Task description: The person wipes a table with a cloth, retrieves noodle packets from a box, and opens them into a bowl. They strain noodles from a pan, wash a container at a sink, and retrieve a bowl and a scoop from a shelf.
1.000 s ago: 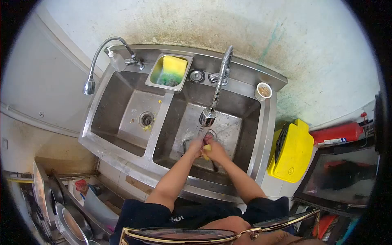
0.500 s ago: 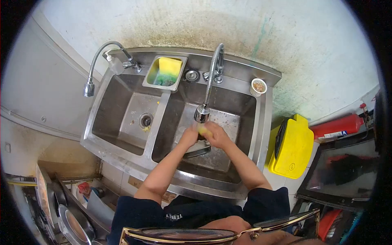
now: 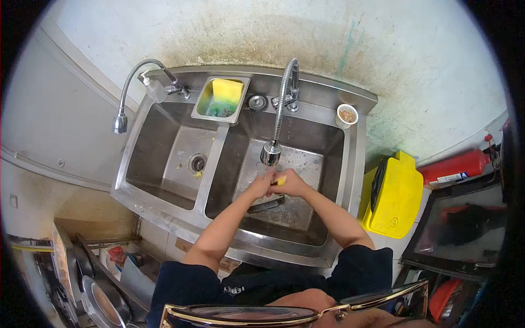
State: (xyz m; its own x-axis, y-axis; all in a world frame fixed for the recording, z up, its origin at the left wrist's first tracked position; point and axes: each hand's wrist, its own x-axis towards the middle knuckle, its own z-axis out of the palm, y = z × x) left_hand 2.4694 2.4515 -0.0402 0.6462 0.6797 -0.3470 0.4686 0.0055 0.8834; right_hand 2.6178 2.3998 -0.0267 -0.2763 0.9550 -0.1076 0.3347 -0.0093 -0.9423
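Note:
My left hand point(image 3: 261, 186) and my right hand point(image 3: 292, 183) meet over the right sink basin point(image 3: 306, 161), just below the chrome spray head point(image 3: 270, 153) of a flexible faucet. The fingers of my right hand are curled round a small yellow thing point(image 3: 281, 180), mostly hidden in the grip; its kind does not show. The fingers of my left hand point up toward the spray head, laid against the right hand. Below both hands a dark, metal-edged object point(image 3: 267, 205) lies on the basin floor, partly covered by them.
A metal container point(image 3: 239, 116) with a yellow sponge point(image 3: 227, 90) sits on the sink's back ledge. Food scraps lie round the left drain point(image 3: 197, 162). A white cup point(image 3: 346, 116) stands at the back right corner. Beside the sink are a yellow bin point(image 3: 395, 199) and a red extinguisher point(image 3: 456, 167).
My hands have shifted slightly lower under the spray head. The yellow thing, between both hands earlier, now shows at my right hand's fingers.

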